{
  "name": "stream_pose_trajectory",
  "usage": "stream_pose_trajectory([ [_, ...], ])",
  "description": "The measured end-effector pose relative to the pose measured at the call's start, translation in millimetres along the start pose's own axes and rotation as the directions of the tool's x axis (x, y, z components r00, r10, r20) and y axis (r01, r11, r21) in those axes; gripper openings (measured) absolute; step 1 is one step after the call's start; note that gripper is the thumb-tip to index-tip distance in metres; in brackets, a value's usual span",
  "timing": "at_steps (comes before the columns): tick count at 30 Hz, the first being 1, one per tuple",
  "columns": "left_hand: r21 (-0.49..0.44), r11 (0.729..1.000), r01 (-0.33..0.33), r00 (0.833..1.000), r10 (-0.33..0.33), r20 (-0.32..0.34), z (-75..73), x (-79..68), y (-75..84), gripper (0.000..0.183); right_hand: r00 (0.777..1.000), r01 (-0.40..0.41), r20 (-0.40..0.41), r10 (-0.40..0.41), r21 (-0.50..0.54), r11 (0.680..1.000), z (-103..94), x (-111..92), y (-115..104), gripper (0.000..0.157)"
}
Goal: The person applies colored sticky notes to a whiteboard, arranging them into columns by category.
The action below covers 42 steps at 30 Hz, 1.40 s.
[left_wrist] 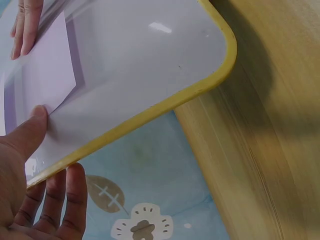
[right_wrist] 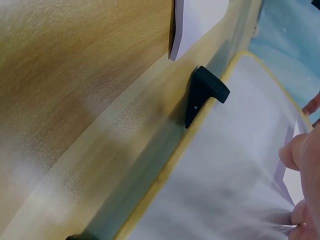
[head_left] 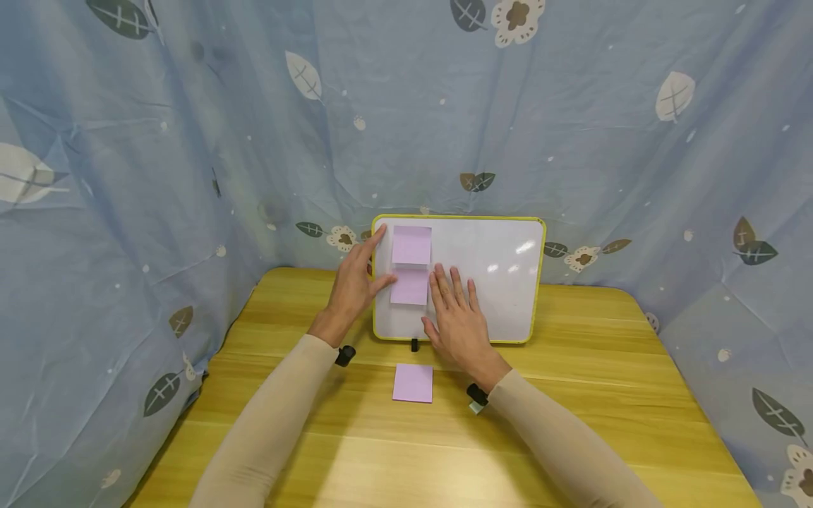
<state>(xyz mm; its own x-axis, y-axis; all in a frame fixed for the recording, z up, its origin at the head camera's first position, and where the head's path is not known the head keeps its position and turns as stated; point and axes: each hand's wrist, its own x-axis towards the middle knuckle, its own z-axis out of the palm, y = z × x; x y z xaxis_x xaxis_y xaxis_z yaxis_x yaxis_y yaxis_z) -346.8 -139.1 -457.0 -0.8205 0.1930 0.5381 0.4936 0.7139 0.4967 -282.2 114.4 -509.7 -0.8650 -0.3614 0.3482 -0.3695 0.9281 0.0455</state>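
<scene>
A whiteboard (head_left: 495,264) with a yellow frame leans upright near the table's back edge. Two pale purple sticky notes stick to its left part: an upper note (head_left: 411,245) and, just below, a lower note (head_left: 410,288). My left hand (head_left: 349,288) grips the board's left edge, several fingers behind the frame and the thumb (left_wrist: 36,120) at the lower note's edge. Flat against the board, to the right of that note, my right hand (head_left: 462,326) spreads its straight fingers. The lower note's bottom edge stands off the surface in the left wrist view.
A purple sticky note pad (head_left: 413,384) lies on the wooden table (head_left: 571,395) in front of the board. One black stand foot (right_wrist: 205,90) hooks the board's bottom edge. A patterned blue curtain (head_left: 406,127) surrounds the table at the back and sides.
</scene>
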Motion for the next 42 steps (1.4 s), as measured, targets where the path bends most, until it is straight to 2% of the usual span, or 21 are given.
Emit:
stream_pose_trajectory([
  [11,0.053,0.998,0.014,1.000,-0.014,-0.002,4.5,-9.1,3.0,0.114,0.999,-0.011,0.034,0.008,0.070,0.998,-7.3,-7.9,6.1,0.091],
  [16,0.057,0.998,0.008,1.000,-0.008,-0.011,3.7,-16.7,5.9,0.111,1.000,0.009,-0.007,-0.008,0.102,0.995,-9.5,-12.9,10.5,0.090],
  [22,0.092,0.996,0.007,1.000,-0.006,-0.008,2.0,-25.4,8.3,0.105,0.994,0.065,-0.098,-0.050,0.150,0.987,-11.6,-19.1,14.7,0.085],
  [32,0.120,0.993,-0.012,1.000,0.013,-0.007,-3.3,-41.5,9.4,0.098,0.970,0.145,-0.220,-0.101,0.194,0.970,-12.0,-30.4,18.7,0.070],
  [40,0.143,0.989,-0.028,1.000,0.029,-0.004,-6.4,-54.3,10.2,0.093,0.919,0.231,-0.366,-0.147,0.197,0.953,-9.9,-37.5,22.0,0.063],
  [42,0.144,0.989,-0.035,0.999,0.036,-0.007,-7.4,-58.0,10.9,0.091,0.913,0.239,-0.381,-0.146,0.210,0.948,-9.5,-39.2,22.8,0.061],
])
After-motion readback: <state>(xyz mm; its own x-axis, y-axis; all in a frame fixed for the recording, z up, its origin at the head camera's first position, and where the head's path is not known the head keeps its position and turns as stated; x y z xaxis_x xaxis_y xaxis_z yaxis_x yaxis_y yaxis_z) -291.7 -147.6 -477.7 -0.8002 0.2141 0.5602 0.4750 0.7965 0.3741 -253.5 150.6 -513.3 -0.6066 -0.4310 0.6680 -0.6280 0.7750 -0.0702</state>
